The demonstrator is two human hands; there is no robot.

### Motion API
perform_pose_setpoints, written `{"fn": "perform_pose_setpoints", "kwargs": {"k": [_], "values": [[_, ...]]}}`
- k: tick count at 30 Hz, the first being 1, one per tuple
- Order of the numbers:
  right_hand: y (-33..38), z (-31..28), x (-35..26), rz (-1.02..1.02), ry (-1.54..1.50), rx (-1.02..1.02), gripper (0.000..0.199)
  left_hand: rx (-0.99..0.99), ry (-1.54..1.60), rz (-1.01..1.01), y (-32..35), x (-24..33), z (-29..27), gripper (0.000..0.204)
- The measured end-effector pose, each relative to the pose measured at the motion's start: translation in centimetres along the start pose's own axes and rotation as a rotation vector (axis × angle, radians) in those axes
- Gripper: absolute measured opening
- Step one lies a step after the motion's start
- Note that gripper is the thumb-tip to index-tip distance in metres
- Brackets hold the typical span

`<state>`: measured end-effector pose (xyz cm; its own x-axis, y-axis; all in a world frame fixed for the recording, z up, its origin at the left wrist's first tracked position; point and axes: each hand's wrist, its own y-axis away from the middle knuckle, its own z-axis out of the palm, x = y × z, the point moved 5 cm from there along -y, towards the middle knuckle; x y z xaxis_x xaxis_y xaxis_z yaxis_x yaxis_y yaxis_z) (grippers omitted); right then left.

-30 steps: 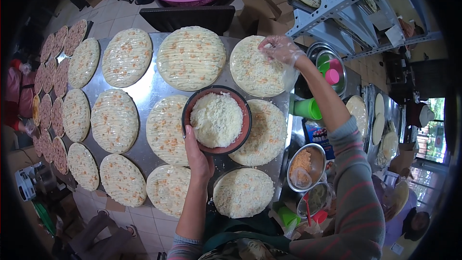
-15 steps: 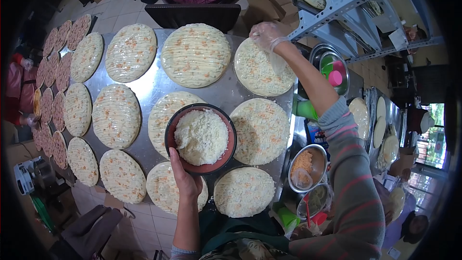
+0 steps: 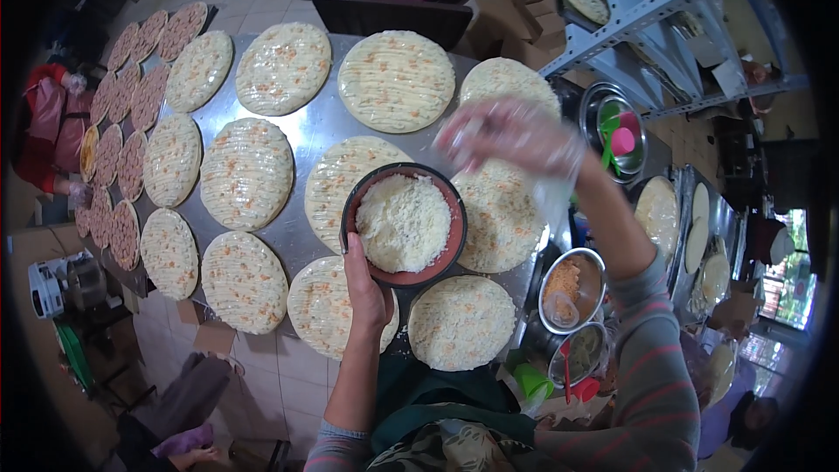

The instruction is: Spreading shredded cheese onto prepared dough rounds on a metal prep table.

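Note:
My left hand (image 3: 369, 299) is wrapped round the near left side of a brown bowl (image 3: 456, 232) with a dark rim. Inside it lies white, crumbly grated topping (image 3: 404, 223), which looks like cheese. Smeared by motion, my right hand (image 3: 516, 138) in a clear plastic glove hangs beyond the bowl; its fingers cannot be made out. It partly covers the far right pizza (image 3: 507, 83) and the one nearer, a topped pizza (image 3: 500, 223). Close to my body lies another round pizza (image 3: 463, 323) sprinkled with white crumbs.
Rows of round pizzas (image 3: 246, 173) cover the metal table (image 3: 284, 135), with meat-topped ones (image 3: 150, 96) at the far left. Steel bowls, one with orange shreds (image 3: 561, 284), stand at the right edge. A blue-grey rack (image 3: 647, 22) rises far right. Another person's gloved hand (image 3: 77, 83) shows at left.
My right hand has moved from the far right pizza back toward the bowl. The view has shifted, so the table and the bowl appear farther right and slightly higher.

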<state>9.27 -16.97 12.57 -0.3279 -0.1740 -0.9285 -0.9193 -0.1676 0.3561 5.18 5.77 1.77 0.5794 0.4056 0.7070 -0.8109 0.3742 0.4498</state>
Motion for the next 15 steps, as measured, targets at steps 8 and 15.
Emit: {"fn": "perform_pose_setpoints", "kwargs": {"k": [8, 15], "values": [[2.8, 15.3, 0.9, -0.456, 0.720, 0.277, 0.039, -0.166, -0.027, -0.017, 4.5, 0.8, -3.4, 0.050], [6.8, 25.6, 2.8, -0.381, 0.754, 0.145, 0.040, -0.265, -0.164, -0.002, 9.1, 3.0, -10.2, 0.049]]}}
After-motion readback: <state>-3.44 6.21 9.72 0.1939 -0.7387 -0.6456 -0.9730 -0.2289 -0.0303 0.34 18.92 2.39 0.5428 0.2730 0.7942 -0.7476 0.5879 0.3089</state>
